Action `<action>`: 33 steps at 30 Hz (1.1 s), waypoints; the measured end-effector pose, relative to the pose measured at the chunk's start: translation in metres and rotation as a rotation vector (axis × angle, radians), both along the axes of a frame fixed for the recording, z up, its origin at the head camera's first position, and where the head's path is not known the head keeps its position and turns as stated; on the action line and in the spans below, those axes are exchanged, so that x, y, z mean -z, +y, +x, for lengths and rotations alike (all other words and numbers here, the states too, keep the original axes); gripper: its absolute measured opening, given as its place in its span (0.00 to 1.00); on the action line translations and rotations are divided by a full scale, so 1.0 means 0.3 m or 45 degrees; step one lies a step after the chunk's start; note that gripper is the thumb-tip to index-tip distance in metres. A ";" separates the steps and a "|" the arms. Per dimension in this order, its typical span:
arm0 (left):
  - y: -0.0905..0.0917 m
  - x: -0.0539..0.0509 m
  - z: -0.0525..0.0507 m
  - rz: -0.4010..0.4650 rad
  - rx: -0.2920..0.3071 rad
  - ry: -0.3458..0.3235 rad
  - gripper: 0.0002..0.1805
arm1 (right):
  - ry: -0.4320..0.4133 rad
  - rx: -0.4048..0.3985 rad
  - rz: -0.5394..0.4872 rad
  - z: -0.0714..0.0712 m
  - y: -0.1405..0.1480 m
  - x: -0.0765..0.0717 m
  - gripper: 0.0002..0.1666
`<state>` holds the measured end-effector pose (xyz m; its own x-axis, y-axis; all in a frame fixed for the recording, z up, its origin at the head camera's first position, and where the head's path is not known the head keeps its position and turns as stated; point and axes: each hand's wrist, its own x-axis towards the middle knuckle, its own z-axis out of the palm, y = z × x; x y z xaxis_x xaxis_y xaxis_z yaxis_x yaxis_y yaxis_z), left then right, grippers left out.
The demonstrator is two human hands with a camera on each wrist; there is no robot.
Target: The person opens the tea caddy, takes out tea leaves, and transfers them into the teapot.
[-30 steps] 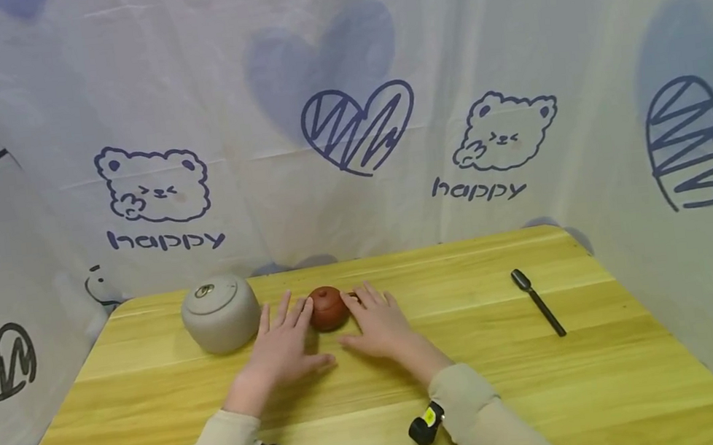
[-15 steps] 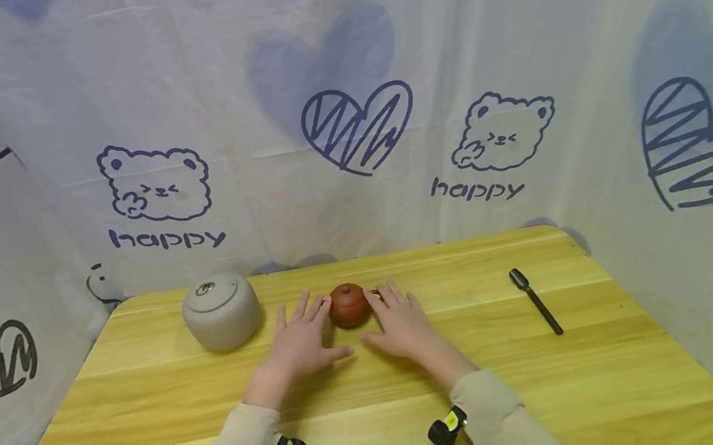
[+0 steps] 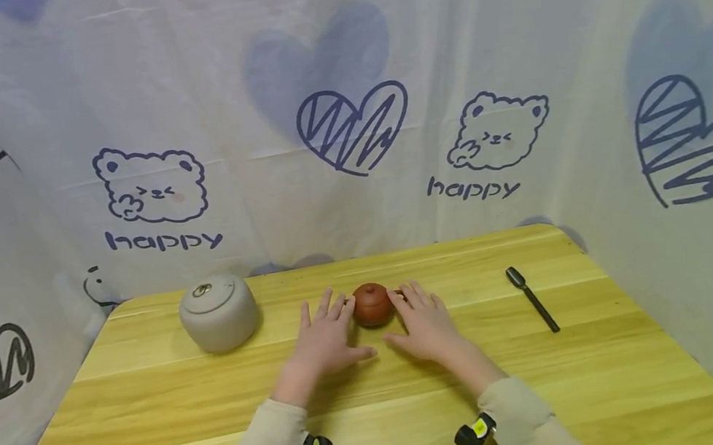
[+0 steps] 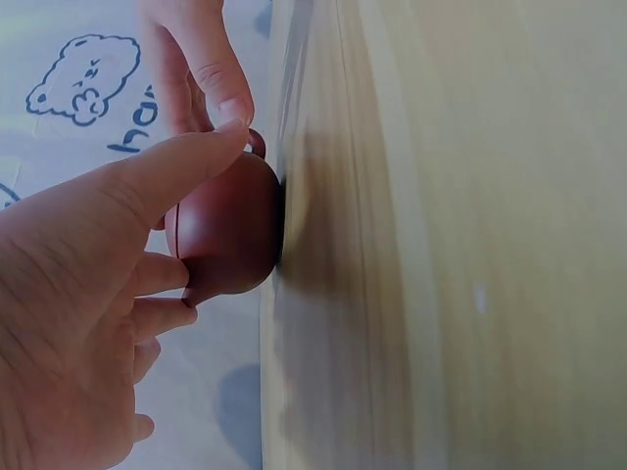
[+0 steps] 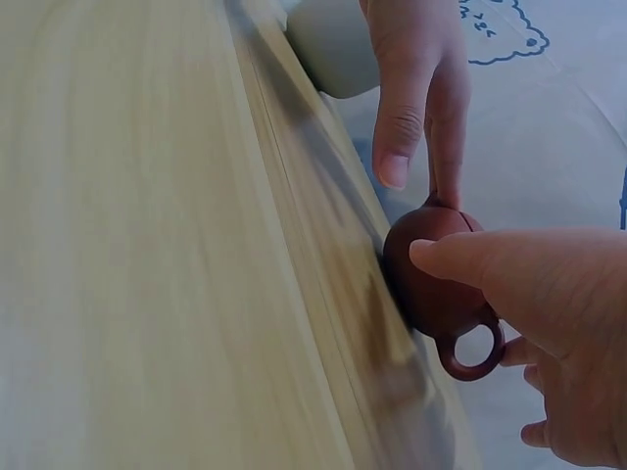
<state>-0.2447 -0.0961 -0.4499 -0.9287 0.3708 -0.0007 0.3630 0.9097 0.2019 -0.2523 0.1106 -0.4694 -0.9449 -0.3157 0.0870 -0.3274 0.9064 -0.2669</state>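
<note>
A small reddish-brown teapot [image 3: 372, 306] with a lid stands upright on the wooden table, between my two hands. My left hand [image 3: 325, 343] has its fingers extended, touching the spout side of the pot. On the handle side, my right hand [image 3: 426, 325] touches the pot with straight fingers. The thumbs of both hands stay on the near side. In the right wrist view the looped handle [image 5: 472, 354] shows beside my right fingers. Neither hand wraps round the teapot [image 4: 233, 225].
A pale grey lidded jar [image 3: 219, 319] stands at the back left of the table [image 3: 154, 414]. To the right lies a dark spoon-like scoop [image 3: 532, 299] with a long handle. A white printed curtain [image 3: 260, 189] hangs behind the table's far edge.
The teapot has slid to the right along the table, away from the grey jar. Both hands have moved right along with it, their fingers staying extended.
</note>
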 end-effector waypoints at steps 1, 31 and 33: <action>0.008 -0.003 0.002 0.007 0.004 -0.004 0.55 | 0.005 0.000 -0.005 0.001 0.008 0.000 0.49; 0.111 -0.008 0.018 -0.001 0.064 0.010 0.47 | 0.005 -0.042 -0.060 0.046 0.159 -0.010 0.43; 0.105 -0.011 0.005 0.014 0.053 0.021 0.44 | 0.005 -0.054 -0.078 0.044 0.166 -0.015 0.43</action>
<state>-0.2432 -0.0646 -0.4466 -0.9122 0.4093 0.0187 0.4042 0.8913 0.2054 -0.2391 0.1603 -0.4650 -0.9305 -0.3490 0.1108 -0.3659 0.8737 -0.3205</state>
